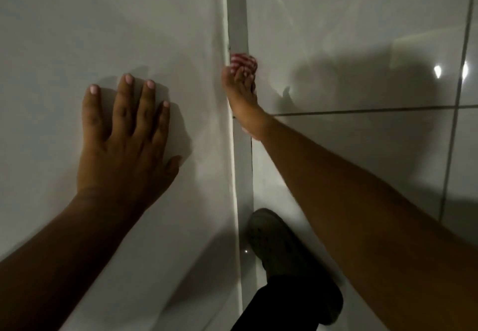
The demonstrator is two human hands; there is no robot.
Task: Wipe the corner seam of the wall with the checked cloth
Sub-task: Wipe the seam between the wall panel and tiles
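Observation:
A red-and-white checked cloth (241, 62) is bunched up and pressed against the vertical corner seam (238, 25) of the wall, near the middle of the view. My right hand (243, 95) grips the cloth from below, fingers curled over it, so most of the cloth is hidden. My left hand (126, 134) lies flat on the plain white wall (103, 20) left of the seam, fingers spread, holding nothing.
Glossy white tiles (362, 46) with dark grout lines cover the surface right of the seam and reflect light spots. My foot in a grey shoe (279, 248) with a dark trouser leg stands on the floor at the base of the corner.

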